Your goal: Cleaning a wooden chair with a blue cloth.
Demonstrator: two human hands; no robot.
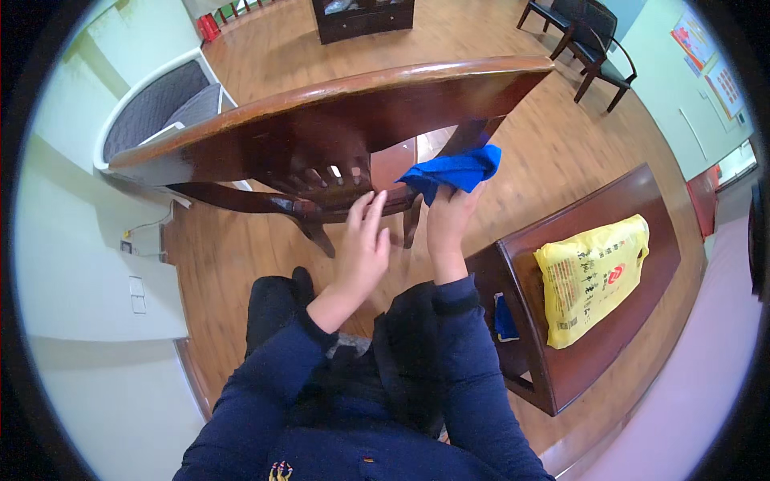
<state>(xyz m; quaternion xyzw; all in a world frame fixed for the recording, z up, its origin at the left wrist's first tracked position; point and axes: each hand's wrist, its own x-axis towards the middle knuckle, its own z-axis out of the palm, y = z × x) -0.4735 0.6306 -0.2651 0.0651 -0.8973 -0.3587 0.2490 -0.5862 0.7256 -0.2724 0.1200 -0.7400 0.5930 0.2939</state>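
A dark red-brown wooden chair (313, 126) stands before me, its back towards me, the varnish worn along the curved top rail. My right hand (452, 217) grips a blue cloth (457, 171), bunched above the fingers, near the chair's right back post. Whether the cloth touches the post cannot be told. My left hand (365, 245) holds nothing; its fingers are apart and reach up close to the lower rail of the chair back. Part of the seat shows through the gap in the back.
A wooden table (631, 324) at my right bears a yellow plastic bag (592, 282) with printing. A blue packet (506, 317) lies at its near side. Black armchairs (592, 45) and a dark cabinet (364, 21) stand farther off. A grey-cushioned seat (159, 96) is at the left wall.
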